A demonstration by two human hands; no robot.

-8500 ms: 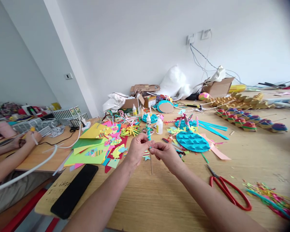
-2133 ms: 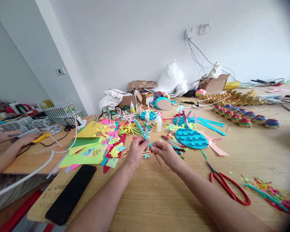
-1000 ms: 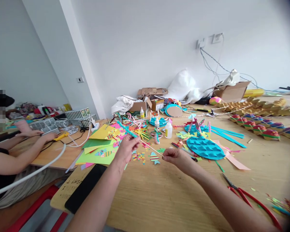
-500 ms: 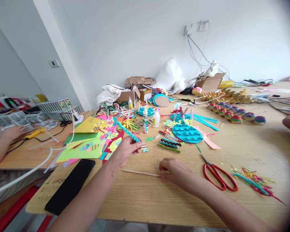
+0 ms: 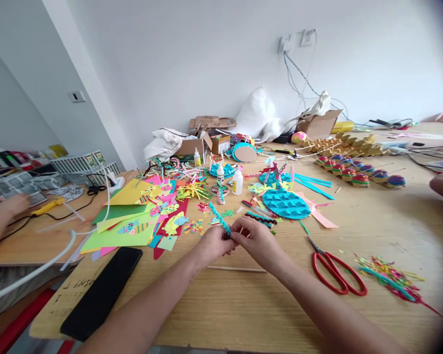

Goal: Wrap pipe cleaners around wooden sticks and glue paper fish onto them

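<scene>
A turquoise coiled pipe cleaner (image 5: 219,217) slants up and away from my left hand (image 5: 214,244), whose closed fingers grip its lower end. My right hand (image 5: 257,242) meets the left there, thumb and fingers pinched at the same end of the coil. Just what the right fingertips touch is partly hidden. Under both wrists a thin pale stick (image 5: 239,269) lies on the wooden table (image 5: 280,314). Beyond my right hand rest dark and blue coiled pipe cleaners (image 5: 261,219), partly covered by the hand.
Red-handled scissors (image 5: 337,273) lie to the right beside a pile of coloured scraps (image 5: 391,280). A black phone (image 5: 102,294) is at left, near coloured paper sheets (image 5: 121,231). Glue bottles (image 5: 237,182) and a blue scalloped disc (image 5: 286,203) stand farther back. Other people's hands (image 5: 15,204) show at left.
My right hand has left the stick on the table and moved up to the pipe cleaner's lower end. My left hand has shifted slightly right and nearer, still holding the coil.
</scene>
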